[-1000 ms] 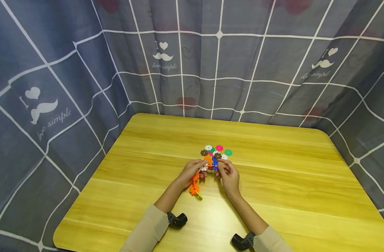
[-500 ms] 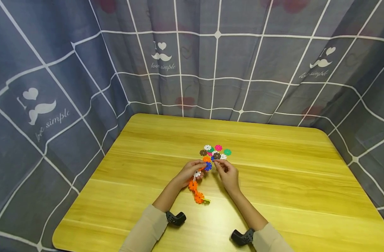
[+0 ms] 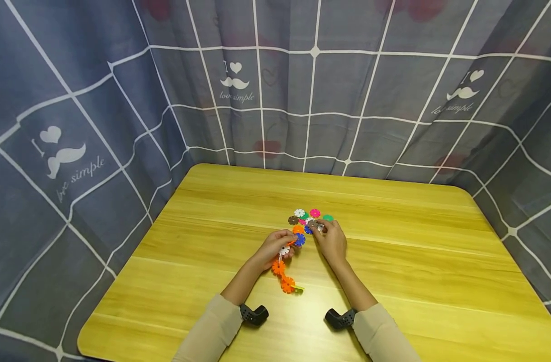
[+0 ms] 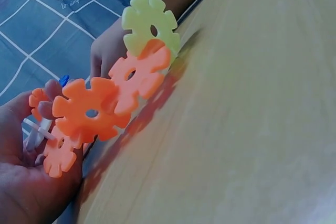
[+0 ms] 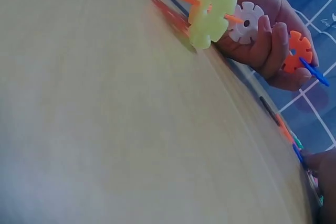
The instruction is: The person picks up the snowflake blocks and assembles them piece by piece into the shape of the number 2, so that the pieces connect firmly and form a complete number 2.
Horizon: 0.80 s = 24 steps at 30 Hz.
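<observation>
My left hand (image 3: 274,245) pinches a chain of slotted plastic snowflake discs near its blue disc (image 3: 299,240). Below the fingers come a white disc (image 3: 284,250) and orange discs (image 4: 86,109), ending in a yellow-green disc (image 4: 149,22) low over the table. Over at the loose discs, my right hand (image 3: 333,244) has its thumb and fingertips at a brown disc (image 3: 312,223); whether they grip it is hidden. A loose blue disc (image 3: 307,230) and an orange disc (image 3: 298,229) lie between the two hands.
Several loose discs, including a pink disc (image 3: 315,213), a white disc (image 3: 299,213) and a green disc (image 3: 328,218), lie bunched beyond the hands. The wooden table (image 3: 416,261) is bordered at the back and sides by a grey checked curtain (image 3: 339,85).
My right hand has left the chain's blue disc and moved away to the loose discs. My left hand keeps hold of the chain, whose lower end has swung down and to the right.
</observation>
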Motion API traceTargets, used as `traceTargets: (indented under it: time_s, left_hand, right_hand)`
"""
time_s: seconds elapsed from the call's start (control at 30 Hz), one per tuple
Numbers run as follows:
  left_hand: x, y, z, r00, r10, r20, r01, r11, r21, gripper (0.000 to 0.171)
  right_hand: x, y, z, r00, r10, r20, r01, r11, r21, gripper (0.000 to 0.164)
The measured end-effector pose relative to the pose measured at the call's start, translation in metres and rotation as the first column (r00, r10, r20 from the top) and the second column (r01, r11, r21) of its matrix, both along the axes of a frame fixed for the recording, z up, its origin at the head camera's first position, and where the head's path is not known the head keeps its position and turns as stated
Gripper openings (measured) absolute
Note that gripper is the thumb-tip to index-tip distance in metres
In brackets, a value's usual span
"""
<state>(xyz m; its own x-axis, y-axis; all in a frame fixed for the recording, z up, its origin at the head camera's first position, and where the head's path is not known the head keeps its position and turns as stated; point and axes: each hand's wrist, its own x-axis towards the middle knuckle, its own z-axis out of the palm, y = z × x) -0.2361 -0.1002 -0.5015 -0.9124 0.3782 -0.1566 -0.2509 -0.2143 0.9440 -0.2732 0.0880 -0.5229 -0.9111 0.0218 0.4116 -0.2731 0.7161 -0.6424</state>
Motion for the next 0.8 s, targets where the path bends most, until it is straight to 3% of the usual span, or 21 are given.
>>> traceTargets:
  time_s: [0.1,0.2,0.27,0.37,0.47,0.53,0.67,0.8]
  left_hand:
    - [0.002,0.000,0.006,1.000,-0.021,-0.017,0.021,1.000,-0.001,0.013]
    - [0.007,0.000,0.014,0.999,-0.017,-0.037,0.016,1.000,-0.018,0.014]
    - [0.008,0.001,0.015,0.998,-0.003,-0.056,0.002,1.000,-0.024,0.014]
    - [0.006,-0.001,0.010,0.998,0.021,-0.056,-0.022,0.999,-0.026,0.014]
    - [0.002,-0.002,0.001,0.998,0.040,-0.043,-0.041,0.999,-0.028,0.014]
    - [0.000,-0.002,0.001,0.999,0.046,-0.023,-0.046,0.999,-0.027,0.014]
    - [-0.001,-0.001,-0.004,0.998,0.066,-0.017,-0.066,0.998,-0.004,0.014]
    - [-0.001,0.000,-0.005,0.997,0.068,-0.019,-0.068,0.998,0.014,0.014]
  right_hand:
    - [0.000,0.003,-0.001,0.999,0.033,-0.016,-0.034,0.995,-0.091,0.020]
    - [0.004,0.006,-0.003,0.992,0.108,-0.060,-0.119,0.968,-0.220,0.013]
    - [0.009,0.006,-0.003,0.979,0.178,-0.101,-0.201,0.933,-0.299,0.010]
    - [0.028,0.002,0.009,0.949,0.293,-0.116,-0.315,0.864,-0.394,0.011]
    - [0.044,-0.001,0.023,0.919,0.373,-0.127,-0.387,0.795,-0.467,0.013]
    - [0.050,-0.001,0.027,0.903,0.407,-0.138,-0.420,0.766,-0.486,0.015]
    - [0.054,0.000,0.029,0.890,0.427,-0.159,-0.447,0.752,-0.485,0.016]
    - [0.058,0.001,0.030,0.890,0.428,-0.157,-0.447,0.755,-0.480,0.014]
